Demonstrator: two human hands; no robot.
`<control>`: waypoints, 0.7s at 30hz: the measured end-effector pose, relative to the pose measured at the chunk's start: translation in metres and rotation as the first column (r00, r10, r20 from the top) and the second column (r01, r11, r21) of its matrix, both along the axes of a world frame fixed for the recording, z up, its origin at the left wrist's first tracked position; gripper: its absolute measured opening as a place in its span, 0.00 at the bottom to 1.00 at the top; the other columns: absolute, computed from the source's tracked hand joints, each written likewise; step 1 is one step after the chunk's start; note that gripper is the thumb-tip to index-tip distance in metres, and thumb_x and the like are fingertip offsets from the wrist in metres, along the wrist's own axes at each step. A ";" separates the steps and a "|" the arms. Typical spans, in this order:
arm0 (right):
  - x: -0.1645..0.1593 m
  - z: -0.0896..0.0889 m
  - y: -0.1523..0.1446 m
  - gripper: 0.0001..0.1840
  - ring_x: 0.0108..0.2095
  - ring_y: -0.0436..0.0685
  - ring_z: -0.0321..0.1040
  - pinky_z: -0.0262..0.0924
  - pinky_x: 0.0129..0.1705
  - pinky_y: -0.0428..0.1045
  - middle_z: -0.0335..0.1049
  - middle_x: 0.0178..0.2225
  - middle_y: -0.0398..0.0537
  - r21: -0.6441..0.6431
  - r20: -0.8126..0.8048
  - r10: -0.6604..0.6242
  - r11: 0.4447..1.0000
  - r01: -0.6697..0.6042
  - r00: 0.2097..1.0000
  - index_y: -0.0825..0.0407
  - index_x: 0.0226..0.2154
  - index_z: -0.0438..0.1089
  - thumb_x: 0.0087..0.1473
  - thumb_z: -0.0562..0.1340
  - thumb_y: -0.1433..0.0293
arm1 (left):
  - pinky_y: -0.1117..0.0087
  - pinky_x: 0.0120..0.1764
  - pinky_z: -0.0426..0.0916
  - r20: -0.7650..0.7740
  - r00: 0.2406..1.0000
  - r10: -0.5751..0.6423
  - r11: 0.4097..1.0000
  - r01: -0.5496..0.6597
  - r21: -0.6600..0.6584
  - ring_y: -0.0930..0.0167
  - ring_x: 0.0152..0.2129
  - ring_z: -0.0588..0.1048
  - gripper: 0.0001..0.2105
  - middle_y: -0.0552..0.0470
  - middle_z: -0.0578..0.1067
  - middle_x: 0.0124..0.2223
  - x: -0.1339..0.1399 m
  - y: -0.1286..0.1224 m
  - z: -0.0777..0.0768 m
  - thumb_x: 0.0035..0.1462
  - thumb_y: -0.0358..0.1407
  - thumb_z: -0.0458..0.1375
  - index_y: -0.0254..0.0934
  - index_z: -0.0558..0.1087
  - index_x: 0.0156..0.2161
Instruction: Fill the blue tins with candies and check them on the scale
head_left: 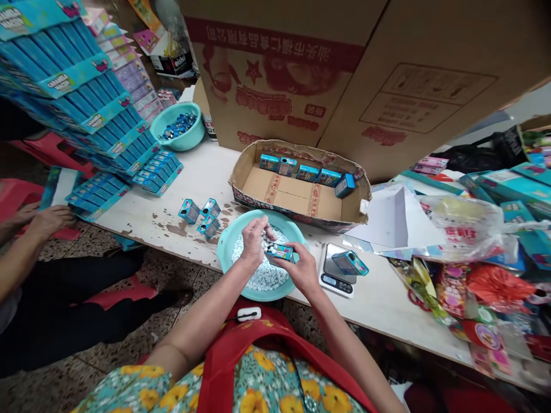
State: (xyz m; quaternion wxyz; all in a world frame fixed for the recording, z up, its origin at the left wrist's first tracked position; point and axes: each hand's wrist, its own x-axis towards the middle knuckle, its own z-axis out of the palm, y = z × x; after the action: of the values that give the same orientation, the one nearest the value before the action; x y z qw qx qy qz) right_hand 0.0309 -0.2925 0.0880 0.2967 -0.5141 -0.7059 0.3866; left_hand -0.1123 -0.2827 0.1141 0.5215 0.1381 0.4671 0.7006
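Note:
My left hand (253,240) is closed around some small white candies at the mouth of a small blue box (280,253). My right hand (305,267) grips that box, which lies tilted over a turquoise bowl (224,244). Loose white candies (263,279) fill the bowl below both hands. To the right, another blue box (350,263) rests on a digital scale (337,284). Three similar boxes (188,211) stand left of the bowl. Behind it, a shallow cardboard tray (293,202) has several blue boxes along its back wall.
A large carton (275,74) walls off the table's back. At the left rise stacked blue display boxes (77,74), beside a turquoise basin (189,136) of small blue pieces. A co-worker's hand (54,221) holds a display box there. Bags and wrappers (469,229) crowd the right.

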 end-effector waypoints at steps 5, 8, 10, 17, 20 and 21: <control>0.001 -0.002 -0.001 0.19 0.39 0.60 0.69 0.59 0.44 0.53 0.74 0.37 0.46 -0.020 0.001 -0.003 1.000 0.003 1.000 0.49 0.37 0.71 0.41 0.68 0.59 | 0.73 0.21 0.61 0.007 1.000 -0.007 1.000 0.007 -0.008 0.75 0.13 0.67 0.15 0.58 0.66 0.18 0.000 -0.004 -0.003 0.50 0.44 0.60 0.36 0.64 0.26; 0.000 -0.006 0.000 0.18 0.39 0.61 0.69 0.60 0.43 0.53 0.73 0.36 0.46 -0.016 -0.014 0.008 1.000 -0.008 1.000 0.49 0.36 0.71 0.41 0.68 0.59 | 0.74 0.20 0.61 -0.003 0.999 -0.042 0.999 0.042 -0.016 0.75 0.14 0.67 0.15 0.57 0.67 0.19 0.002 -0.007 -0.005 0.49 0.45 0.60 0.36 0.65 0.27; 0.000 -0.009 0.000 0.17 0.39 0.61 0.69 0.60 0.43 0.54 0.73 0.36 0.46 -0.017 -0.029 0.020 1.000 -0.020 0.999 0.49 0.36 0.71 0.42 0.67 0.60 | 0.75 0.20 0.59 -0.009 0.998 -0.060 0.998 0.060 -0.034 0.76 0.14 0.67 0.15 0.57 0.67 0.20 0.003 -0.008 -0.007 0.49 0.46 0.60 0.35 0.65 0.28; 0.002 -0.004 -0.006 0.18 0.37 0.60 0.69 0.60 0.41 0.53 0.73 0.35 0.45 -0.065 -0.071 -0.005 0.998 0.000 0.997 0.50 0.35 0.71 0.39 0.68 0.62 | 0.76 0.20 0.59 -0.084 0.996 -0.033 0.999 0.029 -0.043 0.77 0.14 0.65 0.14 0.57 0.66 0.20 0.011 -0.009 -0.011 0.50 0.45 0.59 0.35 0.65 0.28; 0.003 -0.003 -0.006 0.18 0.37 0.60 0.69 0.60 0.41 0.53 0.73 0.35 0.45 -0.051 -0.062 -0.036 0.998 0.033 0.997 0.50 0.35 0.71 0.39 0.68 0.63 | 0.75 0.20 0.57 -0.125 0.985 -0.121 0.993 0.121 -0.010 0.77 0.14 0.66 0.14 0.58 0.66 0.19 0.022 -0.012 -0.008 0.51 0.45 0.58 0.35 0.65 0.28; 0.004 -0.003 -0.005 0.18 0.37 0.60 0.69 0.60 0.41 0.53 0.73 0.34 0.45 -0.049 -0.069 -0.039 0.998 0.036 0.997 0.50 0.35 0.71 0.39 0.68 0.63 | 0.75 0.20 0.57 -0.132 0.980 -0.148 0.989 0.150 0.001 0.76 0.14 0.66 0.14 0.57 0.66 0.19 0.023 -0.012 -0.007 0.51 0.45 0.58 0.35 0.65 0.28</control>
State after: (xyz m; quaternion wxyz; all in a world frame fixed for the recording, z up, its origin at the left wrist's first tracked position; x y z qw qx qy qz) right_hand 0.0350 -0.2978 0.0851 0.3162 -0.5202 -0.6759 0.4154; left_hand -0.0890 -0.2950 0.1073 0.5396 0.2216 0.4849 0.6516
